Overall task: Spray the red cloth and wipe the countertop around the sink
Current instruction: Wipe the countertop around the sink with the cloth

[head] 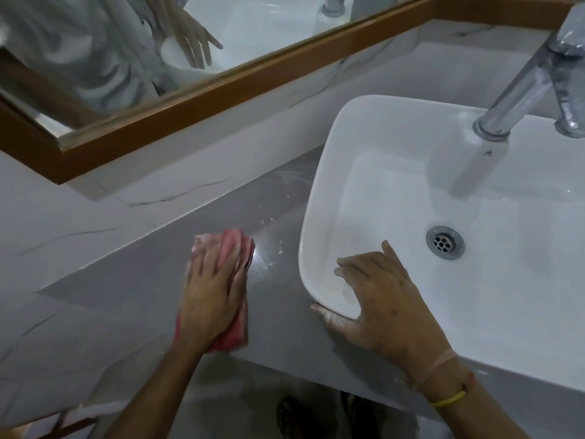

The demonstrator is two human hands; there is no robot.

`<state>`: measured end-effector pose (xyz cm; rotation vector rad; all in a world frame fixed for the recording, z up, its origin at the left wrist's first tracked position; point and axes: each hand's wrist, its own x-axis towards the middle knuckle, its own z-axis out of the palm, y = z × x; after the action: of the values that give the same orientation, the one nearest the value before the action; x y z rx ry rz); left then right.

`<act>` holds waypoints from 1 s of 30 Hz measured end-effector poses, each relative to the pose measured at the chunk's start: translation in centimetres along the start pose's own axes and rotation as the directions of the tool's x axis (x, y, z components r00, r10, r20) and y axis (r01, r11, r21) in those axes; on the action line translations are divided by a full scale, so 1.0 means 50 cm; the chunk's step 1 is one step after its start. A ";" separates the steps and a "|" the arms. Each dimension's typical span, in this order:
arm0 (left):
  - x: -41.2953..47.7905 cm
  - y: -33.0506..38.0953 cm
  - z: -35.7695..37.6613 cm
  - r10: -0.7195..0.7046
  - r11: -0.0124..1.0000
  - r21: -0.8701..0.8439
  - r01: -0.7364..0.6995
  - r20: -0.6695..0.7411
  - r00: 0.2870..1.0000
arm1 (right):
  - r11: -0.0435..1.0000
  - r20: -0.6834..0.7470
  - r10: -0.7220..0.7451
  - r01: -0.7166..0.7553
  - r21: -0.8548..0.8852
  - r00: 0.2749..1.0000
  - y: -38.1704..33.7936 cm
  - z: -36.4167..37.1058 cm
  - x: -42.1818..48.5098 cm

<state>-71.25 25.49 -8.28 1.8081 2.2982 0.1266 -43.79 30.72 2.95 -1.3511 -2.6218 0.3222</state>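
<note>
My left hand [213, 296] lies flat on the folded red cloth [232, 248], pressing it onto the grey countertop [133, 299] to the left of the sink. The cloth shows beyond my fingertips and along the right side of my palm. My right hand [376, 293] grips the front left corner of the white sink [329, 191], fingers over the rim and thumb under its outer edge. Small wet drops and streaks shine on the counter between the cloth and the sink.
A chrome faucet [519, 99] rises at the sink's back right, with the drain [445, 242] below it. A wood-framed mirror [221, 90] runs along the back wall. The counter's front edge drops to the floor, where my feet [316, 416] show.
</note>
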 end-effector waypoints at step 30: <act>0.183 0.028 -0.021 0.393 0.919 -0.016 -0.393 0.011 0.919 | 0.996 -0.242 -0.073 0.061 -0.059 0.968 0.009 0.034 0.013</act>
<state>-72.17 34.76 -8.03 2.2328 1.8865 0.1905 -44.26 31.32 1.22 -1.2266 -2.4784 0.0731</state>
